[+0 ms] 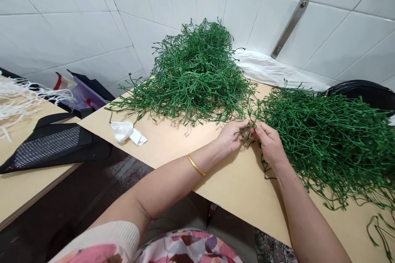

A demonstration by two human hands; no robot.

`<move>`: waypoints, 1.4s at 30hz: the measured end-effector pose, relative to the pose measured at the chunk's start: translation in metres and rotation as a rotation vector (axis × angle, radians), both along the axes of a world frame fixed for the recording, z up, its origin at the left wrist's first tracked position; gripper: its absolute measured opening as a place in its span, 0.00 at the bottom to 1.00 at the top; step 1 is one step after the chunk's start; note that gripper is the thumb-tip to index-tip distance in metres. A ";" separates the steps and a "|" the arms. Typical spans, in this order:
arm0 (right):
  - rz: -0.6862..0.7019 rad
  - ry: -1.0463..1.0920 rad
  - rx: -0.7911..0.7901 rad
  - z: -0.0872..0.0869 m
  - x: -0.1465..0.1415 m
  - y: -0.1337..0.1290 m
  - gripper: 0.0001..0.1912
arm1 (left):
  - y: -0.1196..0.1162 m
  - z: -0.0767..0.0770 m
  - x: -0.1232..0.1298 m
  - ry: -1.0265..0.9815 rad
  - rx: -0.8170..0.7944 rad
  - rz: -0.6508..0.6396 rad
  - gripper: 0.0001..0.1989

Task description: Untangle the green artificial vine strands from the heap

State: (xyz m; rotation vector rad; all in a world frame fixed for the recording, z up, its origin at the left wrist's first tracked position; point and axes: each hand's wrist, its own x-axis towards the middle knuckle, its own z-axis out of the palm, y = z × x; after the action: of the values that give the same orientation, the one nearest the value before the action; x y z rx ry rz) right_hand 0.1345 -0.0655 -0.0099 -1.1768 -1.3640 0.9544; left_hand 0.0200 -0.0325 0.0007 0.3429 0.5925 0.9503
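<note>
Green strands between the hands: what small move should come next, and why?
Probably draw the small tuft slowly toward the left hand, with the right hand steadying it, since its thin stems seem to run back into the tangled pile beside that hand, and a hard pull could snag them.

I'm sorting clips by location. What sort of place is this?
Probably a small craft workshop: white tiled walls, a long pale worktable, and heaps of artificial green vines, with white fringe nearby.
</note>
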 end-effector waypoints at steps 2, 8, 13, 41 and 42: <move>-0.037 0.111 -0.048 -0.003 -0.006 0.001 0.16 | 0.002 -0.003 -0.001 0.025 0.117 -0.011 0.01; -0.045 0.403 -0.178 0.003 -0.010 -0.002 0.11 | 0.002 -0.002 -0.004 0.025 0.227 -0.088 0.06; -0.018 0.493 -0.250 0.007 -0.007 -0.006 0.11 | 0.000 0.004 -0.006 0.048 0.192 -0.134 0.03; -0.003 0.131 -0.162 0.005 -0.005 -0.008 0.14 | 0.008 0.001 -0.011 -0.024 0.052 -0.191 0.05; -0.014 0.141 -0.167 0.005 -0.006 -0.008 0.14 | 0.007 0.000 -0.010 -0.022 0.064 -0.183 0.05</move>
State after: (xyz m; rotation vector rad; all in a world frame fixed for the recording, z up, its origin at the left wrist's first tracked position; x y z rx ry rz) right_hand 0.1287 -0.0733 -0.0046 -1.2177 -1.1801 1.1370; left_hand 0.0101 -0.0250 0.0008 0.4361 0.5023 0.7974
